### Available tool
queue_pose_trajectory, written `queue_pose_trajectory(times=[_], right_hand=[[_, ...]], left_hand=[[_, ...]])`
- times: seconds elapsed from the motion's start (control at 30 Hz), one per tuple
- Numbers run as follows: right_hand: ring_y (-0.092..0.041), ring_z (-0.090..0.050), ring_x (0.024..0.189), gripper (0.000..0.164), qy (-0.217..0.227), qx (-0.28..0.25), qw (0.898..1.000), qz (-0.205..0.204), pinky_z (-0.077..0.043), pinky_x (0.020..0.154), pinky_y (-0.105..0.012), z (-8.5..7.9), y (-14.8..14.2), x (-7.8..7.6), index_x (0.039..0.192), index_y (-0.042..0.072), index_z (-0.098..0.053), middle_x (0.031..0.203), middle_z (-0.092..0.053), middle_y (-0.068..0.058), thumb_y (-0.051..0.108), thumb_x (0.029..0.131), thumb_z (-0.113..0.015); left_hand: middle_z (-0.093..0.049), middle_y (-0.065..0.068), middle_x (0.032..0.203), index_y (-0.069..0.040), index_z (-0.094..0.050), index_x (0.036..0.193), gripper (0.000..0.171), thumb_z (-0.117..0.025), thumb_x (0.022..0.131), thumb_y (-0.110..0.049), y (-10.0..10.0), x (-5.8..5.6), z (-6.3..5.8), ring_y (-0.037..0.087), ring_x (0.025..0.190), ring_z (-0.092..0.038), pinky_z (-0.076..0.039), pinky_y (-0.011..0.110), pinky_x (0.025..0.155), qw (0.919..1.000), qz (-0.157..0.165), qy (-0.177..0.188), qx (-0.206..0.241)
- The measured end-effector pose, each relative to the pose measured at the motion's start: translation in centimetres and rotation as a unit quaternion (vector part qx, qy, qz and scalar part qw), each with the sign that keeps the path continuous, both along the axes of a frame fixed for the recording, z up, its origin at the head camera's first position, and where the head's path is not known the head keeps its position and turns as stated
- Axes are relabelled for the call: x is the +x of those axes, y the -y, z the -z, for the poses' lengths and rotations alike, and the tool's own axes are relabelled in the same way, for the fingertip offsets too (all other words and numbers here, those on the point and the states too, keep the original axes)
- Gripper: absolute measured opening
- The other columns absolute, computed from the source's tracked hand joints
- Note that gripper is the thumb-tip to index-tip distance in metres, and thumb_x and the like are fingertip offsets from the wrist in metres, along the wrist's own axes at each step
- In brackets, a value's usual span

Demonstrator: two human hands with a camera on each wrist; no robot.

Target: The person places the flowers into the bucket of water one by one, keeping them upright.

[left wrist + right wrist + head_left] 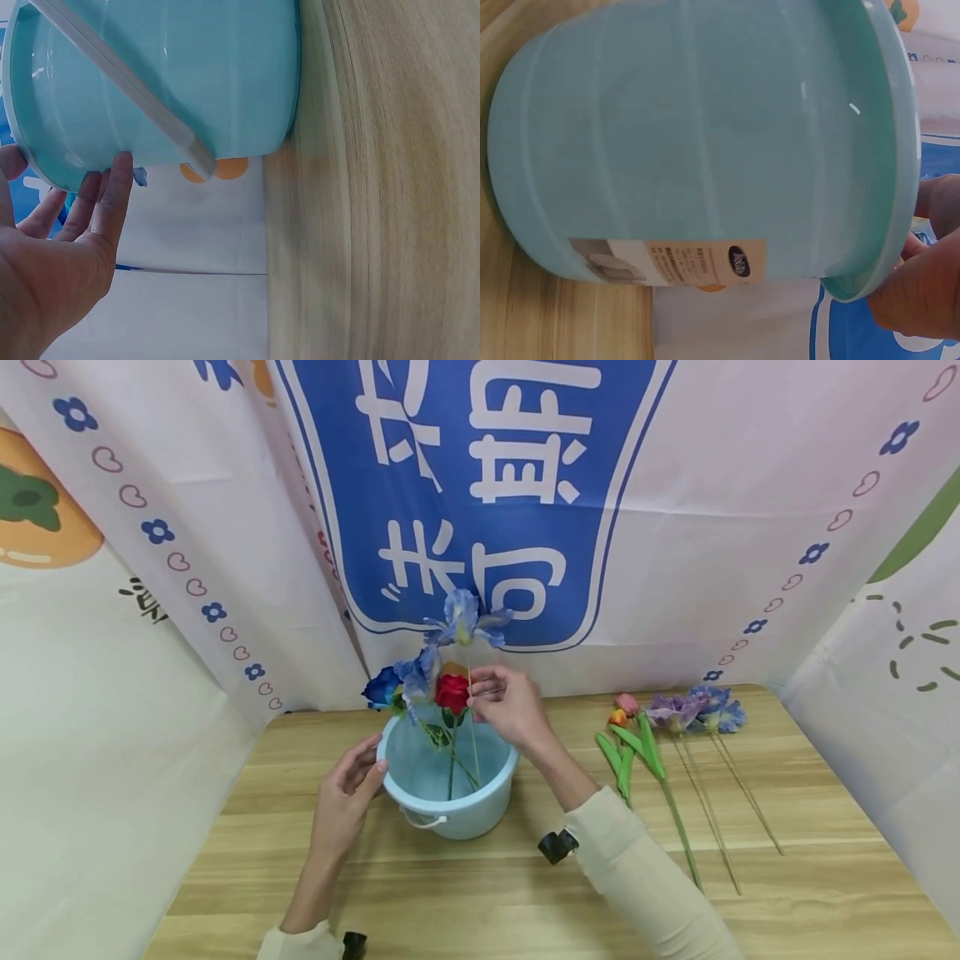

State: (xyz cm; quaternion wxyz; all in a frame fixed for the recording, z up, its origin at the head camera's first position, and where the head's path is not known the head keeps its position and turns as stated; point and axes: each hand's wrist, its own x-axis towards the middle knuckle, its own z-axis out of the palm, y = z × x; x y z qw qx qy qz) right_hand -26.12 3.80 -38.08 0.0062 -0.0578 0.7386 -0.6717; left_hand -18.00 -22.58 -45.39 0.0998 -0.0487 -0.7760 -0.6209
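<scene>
A light blue bucket stands on the table with artificial flowers in it. Near its middle is a red rose; a dark blue rose and a light blue iris lean left. My right hand pinches the thin stem of a taller blue iris above the rim, and this stem reaches down inside. At the bucket's left side, my left hand holds its rim and outer wall, thumb at the rim. In the right wrist view the bucket wall hides most of the right hand.
Right of the bucket on the wooden table lie a pink tulip, an orange tulip, a purple iris and another blue iris, stems toward me. A printed cloth hangs close behind. The bucket's white handle hangs in front.
</scene>
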Motion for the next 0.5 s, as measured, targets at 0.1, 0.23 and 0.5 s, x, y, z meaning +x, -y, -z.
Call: queue_pose_trajectory(times=[0.1, 0.23, 0.5], right_hand=[[-0.039, -0.077, 0.103, 0.037, -0.006, 0.019, 1.0, 0.01, -0.071, 0.074, -0.032, 0.2, -0.1, 0.1, 0.13, 0.001, -0.071, 0.113, -0.077, -0.019, -0.008, 0.094, -0.074], [-0.029, -0.078, 0.098, 0.036, -0.024, 0.069, 0.997, 0.022, -0.071, 0.077, -0.034, 0.2, -0.3, 0.3, 0.129, 0.001, -0.072, 0.112, -0.078, -0.016, -0.005, 0.094, -0.075], [-0.028, -0.076, 0.107, 0.029, -0.052, 0.182, 0.982, -0.025, -0.067, 0.095, -0.037, -0.5, -2.0, 1.4, 0.123, 0.002, -0.075, 0.114, -0.079, -0.012, 0.01, 0.095, -0.078]], left_hand=[[-0.065, 0.028, 0.138, -0.003, -0.056, 0.153, 0.046, -0.064, 0.109, -0.014, 0.0, 0.0, 0.1, 0.004, 0.115, -0.071, -0.065, 0.019, 0.09, 1.0, 0.0, 0.0, 0.003], [-0.065, 0.028, 0.138, -0.003, -0.056, 0.153, 0.046, -0.064, 0.109, -0.015, -0.1, 0.0, 0.1, 0.004, 0.115, -0.072, -0.066, 0.019, 0.089, 1.0, -0.001, 0.001, 0.005], [-0.064, 0.027, 0.14, -0.004, -0.055, 0.154, 0.047, -0.064, 0.11, -0.016, -0.1, 0.0, 0.1, 0.001, 0.115, -0.07, -0.065, 0.017, 0.09, 1.0, -0.002, 0.003, -0.003]])
